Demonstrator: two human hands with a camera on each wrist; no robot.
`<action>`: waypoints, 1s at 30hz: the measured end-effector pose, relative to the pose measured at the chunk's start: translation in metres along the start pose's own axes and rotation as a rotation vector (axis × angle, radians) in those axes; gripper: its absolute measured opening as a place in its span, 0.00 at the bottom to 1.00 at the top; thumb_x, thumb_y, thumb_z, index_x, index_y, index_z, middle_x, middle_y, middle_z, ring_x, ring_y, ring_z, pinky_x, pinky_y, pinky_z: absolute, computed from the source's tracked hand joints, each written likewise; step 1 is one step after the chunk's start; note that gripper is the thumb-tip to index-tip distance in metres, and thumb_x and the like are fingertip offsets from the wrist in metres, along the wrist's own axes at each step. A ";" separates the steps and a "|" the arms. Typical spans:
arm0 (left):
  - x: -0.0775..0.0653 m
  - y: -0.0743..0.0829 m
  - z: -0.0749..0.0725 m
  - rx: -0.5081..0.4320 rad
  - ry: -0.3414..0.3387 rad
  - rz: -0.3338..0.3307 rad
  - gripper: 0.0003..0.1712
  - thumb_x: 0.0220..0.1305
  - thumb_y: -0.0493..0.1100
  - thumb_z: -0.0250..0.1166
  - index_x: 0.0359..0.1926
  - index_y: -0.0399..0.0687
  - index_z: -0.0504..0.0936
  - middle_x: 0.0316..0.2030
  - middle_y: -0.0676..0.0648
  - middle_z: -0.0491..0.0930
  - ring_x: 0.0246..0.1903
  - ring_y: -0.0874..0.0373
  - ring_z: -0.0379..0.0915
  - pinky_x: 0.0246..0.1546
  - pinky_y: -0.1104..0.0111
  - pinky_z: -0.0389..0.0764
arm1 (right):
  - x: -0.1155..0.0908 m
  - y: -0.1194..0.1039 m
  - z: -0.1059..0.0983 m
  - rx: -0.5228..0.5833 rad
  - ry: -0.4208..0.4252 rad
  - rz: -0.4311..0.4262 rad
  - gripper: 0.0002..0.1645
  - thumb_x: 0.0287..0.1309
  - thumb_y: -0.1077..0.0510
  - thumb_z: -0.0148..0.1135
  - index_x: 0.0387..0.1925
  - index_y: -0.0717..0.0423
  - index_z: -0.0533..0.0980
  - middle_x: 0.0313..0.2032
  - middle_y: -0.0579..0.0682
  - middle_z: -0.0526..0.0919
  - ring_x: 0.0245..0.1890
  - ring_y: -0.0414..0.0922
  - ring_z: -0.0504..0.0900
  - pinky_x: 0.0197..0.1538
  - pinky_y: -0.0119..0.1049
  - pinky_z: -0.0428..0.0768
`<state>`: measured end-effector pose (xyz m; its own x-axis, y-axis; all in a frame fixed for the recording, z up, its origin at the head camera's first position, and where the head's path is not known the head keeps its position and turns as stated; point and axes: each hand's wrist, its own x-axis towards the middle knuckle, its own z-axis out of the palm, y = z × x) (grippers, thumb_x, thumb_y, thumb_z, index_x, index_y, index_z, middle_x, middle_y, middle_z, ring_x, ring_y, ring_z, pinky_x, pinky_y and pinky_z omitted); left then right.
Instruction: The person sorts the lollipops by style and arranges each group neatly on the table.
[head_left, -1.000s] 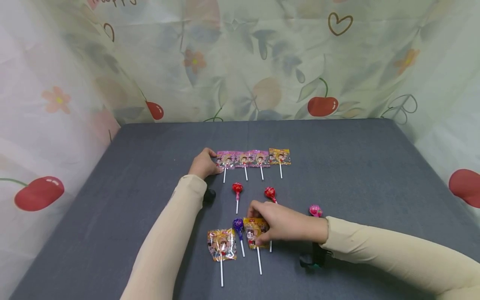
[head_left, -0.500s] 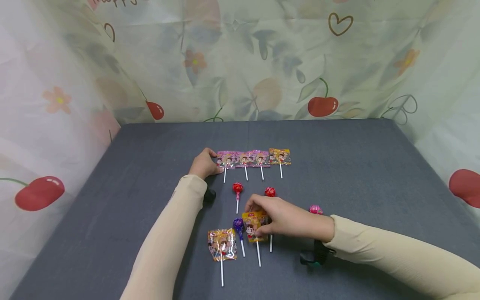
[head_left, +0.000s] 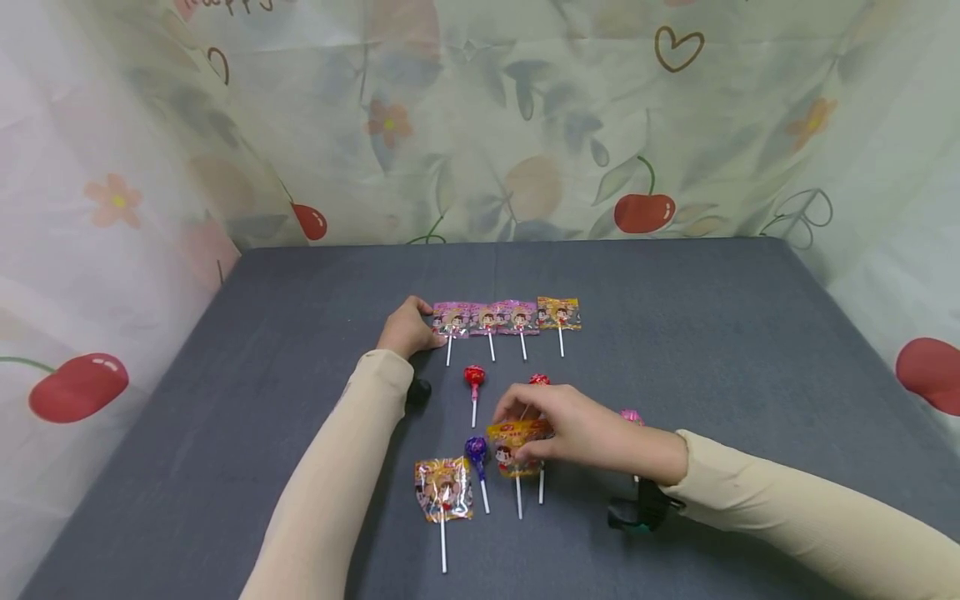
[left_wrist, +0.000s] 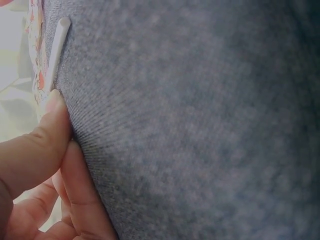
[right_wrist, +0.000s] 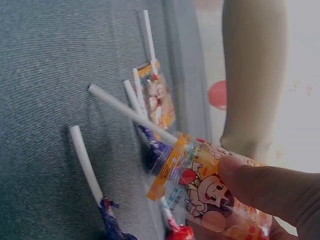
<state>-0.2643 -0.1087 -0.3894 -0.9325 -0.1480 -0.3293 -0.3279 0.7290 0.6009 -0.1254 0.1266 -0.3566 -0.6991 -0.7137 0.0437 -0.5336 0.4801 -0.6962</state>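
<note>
My left hand (head_left: 411,327) is at the left end of a row of wrapped lollipops. Its thumb and index finger hold the edges of the leftmost pink-wrapped lollipop (head_left: 452,318); in the left wrist view the thumb touches near its white stick (left_wrist: 58,47). Two more pink-wrapped lollipops, one of them (head_left: 519,317), and a yellow-wrapped one (head_left: 558,314) continue the row. Nearer the front, my right hand (head_left: 581,429) pinches another yellow-wrapped lollipop (right_wrist: 212,192) between thumb and fingers, stick pointing toward the front. A purple lollipop (head_left: 476,451) lies just left of it.
Ball lollipops lie about the grey table (head_left: 712,333): a red one (head_left: 474,377), a second red one (head_left: 539,379) and a pink one (head_left: 632,416), partly behind my right arm. A yellow-wrapped lollipop (head_left: 444,488) lies at the front. A printed curtain (head_left: 480,125) borders the table.
My right hand has moved away from the front edge with the yellow-wrapped lollipop, whose stick end is now farther back. My left hand has stayed in place.
</note>
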 end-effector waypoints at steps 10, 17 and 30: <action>0.002 0.000 0.001 0.004 0.007 0.004 0.31 0.55 0.41 0.73 0.57 0.47 0.68 0.60 0.38 0.70 0.52 0.45 0.66 0.59 0.54 0.68 | -0.004 -0.007 -0.015 0.132 0.073 0.062 0.20 0.50 0.62 0.73 0.45 0.47 0.77 0.42 0.44 0.83 0.41 0.40 0.81 0.39 0.30 0.81; 0.003 -0.002 0.001 0.001 0.006 0.009 0.31 0.55 0.40 0.73 0.57 0.46 0.69 0.60 0.38 0.71 0.53 0.46 0.66 0.60 0.55 0.67 | -0.006 -0.010 -0.042 0.176 0.185 0.080 0.20 0.51 0.60 0.72 0.47 0.48 0.77 0.47 0.46 0.82 0.47 0.43 0.81 0.45 0.33 0.81; 0.003 -0.002 0.001 0.003 0.002 0.003 0.31 0.55 0.41 0.73 0.58 0.47 0.68 0.60 0.38 0.70 0.52 0.45 0.66 0.59 0.55 0.68 | -0.002 -0.001 -0.102 0.070 0.459 0.103 0.21 0.54 0.58 0.70 0.50 0.53 0.77 0.49 0.50 0.82 0.43 0.39 0.83 0.37 0.30 0.80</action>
<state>-0.2666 -0.1096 -0.3920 -0.9339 -0.1466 -0.3260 -0.3242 0.7315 0.5999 -0.1715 0.1797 -0.2826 -0.8932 -0.3573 0.2731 -0.4281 0.4896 -0.7596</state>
